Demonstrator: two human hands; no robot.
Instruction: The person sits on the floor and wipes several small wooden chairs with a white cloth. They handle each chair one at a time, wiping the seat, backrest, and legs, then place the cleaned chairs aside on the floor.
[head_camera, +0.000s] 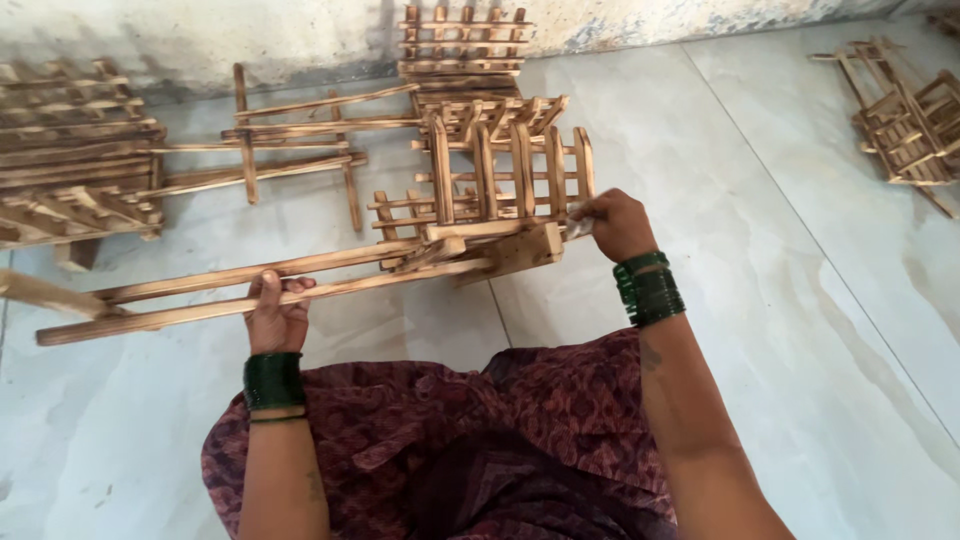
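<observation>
At the far left, against the wall, lies a stack of scorched brown wooden slat frames (75, 150); how many are in it cannot be told. Beside it on the pale tiled floor (760, 250) rests one flat wooden frame of long rails and cross pieces (290, 140). In front, the left hand (277, 312) has its grip closed from below around the nearer of two long rails of the burnt-finish wooden rack (470, 215), thumb over the top; this rack is held off the floor above the lap in dark red patterned cloth (480, 440), its rails running out to the left and its upright picket end, with five taller slats showing, to the right. One band of dark green bangles (273, 381) sits on that wrist. Behind the rack, by the wall, stands one more pile of slatted pieces (463, 45). The right hand (615, 225) pinches a small pale scrap (580, 226) against the rack's right edge, fingers curled shut on it. A heap of similar frames (905, 115) lies far right.
</observation>
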